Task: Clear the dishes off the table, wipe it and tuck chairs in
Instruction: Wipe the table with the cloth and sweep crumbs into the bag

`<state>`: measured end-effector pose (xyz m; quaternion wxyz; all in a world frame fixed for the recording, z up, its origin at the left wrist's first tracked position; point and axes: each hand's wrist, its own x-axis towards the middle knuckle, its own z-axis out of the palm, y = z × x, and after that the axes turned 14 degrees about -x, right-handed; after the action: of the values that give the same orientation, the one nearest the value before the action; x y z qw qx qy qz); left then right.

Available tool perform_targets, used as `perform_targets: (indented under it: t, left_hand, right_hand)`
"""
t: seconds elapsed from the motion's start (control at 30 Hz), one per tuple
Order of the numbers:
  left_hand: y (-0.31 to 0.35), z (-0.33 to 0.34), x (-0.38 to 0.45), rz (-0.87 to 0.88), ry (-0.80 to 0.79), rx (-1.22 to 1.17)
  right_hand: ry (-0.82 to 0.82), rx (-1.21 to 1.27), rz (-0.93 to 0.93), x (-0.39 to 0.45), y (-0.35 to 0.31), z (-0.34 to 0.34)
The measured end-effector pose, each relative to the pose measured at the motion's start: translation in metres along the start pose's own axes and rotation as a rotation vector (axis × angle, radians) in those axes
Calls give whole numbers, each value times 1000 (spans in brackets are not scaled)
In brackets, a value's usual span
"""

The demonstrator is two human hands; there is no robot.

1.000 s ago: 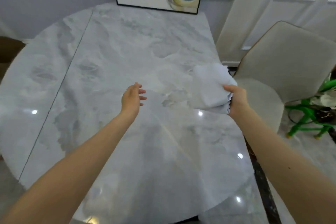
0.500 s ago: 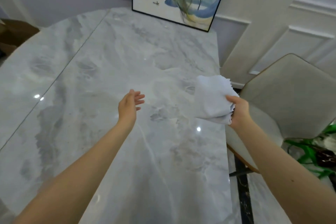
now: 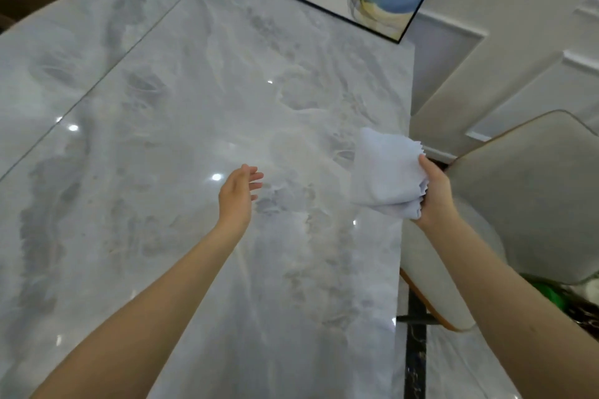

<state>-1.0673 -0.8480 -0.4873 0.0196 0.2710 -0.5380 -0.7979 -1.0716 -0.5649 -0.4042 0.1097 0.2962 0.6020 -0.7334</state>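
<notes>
Left hand (image 3: 238, 196) hovers over the table (image 3: 162, 107), fingers (image 3: 254, 177) loosely spread, holding nothing. Right hand (image 3: 432, 196) grips a folded white cloth (image 3: 385, 176) above the table's right edge, beside a chair (image 3: 531, 191).

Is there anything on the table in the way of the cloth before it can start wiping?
Nothing visible is. The right hand grips the folded white cloth above the marble table, near its right edge. The tabletop below it shows no dishes, and the open left hand hovers off to the side.
</notes>
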Motion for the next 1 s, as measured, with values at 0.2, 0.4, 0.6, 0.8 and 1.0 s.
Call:
perform_targets:
  t: [0.2,0.4,0.6,0.8,1.0]
  left_hand:
    - [-12,39,-16,102,81,57]
    - [-30,96,-52,149,233,-7]
    - [-29,139,-89,206,265,-22]
    - [-18,150,-89,242,255,10]
    - [-43,186,-62,187,229,17]
  right_hand:
    - [-234,75,98,51,-6,-30]
    - [-337,-15,113,89,-44,-78]
    - [-373,-64,90,101,-84,-106]
    - [-225,-38,-20,114,-113,-100]
    - [-241,-34,19,151,-124,-114]
